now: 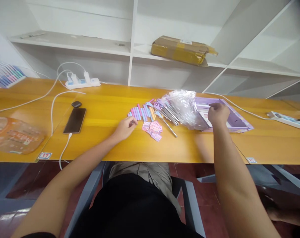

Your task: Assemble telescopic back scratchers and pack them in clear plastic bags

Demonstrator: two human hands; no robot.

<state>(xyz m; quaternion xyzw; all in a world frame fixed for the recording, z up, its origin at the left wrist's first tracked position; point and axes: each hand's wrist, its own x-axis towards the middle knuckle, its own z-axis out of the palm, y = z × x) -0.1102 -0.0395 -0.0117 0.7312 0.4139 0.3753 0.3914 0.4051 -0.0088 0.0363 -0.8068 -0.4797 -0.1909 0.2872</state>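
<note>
My left hand [125,128] rests on the yellow table with its fingers curled together; whether anything is between them is too small to tell. Just beyond it lies a row of pink, blue and orange sticks [141,112]. Small pink cards [154,128] are piled to its right. Metal-shafted pieces with coloured heads [168,114] lie beside clear plastic bags [183,107]. Over the open purple box [239,121] is my right hand [218,114], its fingers bent downward and closed; what they hold, if anything, is hidden.
A black phone [75,121] on a white cable and a dark small case [76,104] lie at left, near an orange bag [18,136]. Power strips [82,83] stand at both sides. A taped parcel [181,49] sits on the shelf.
</note>
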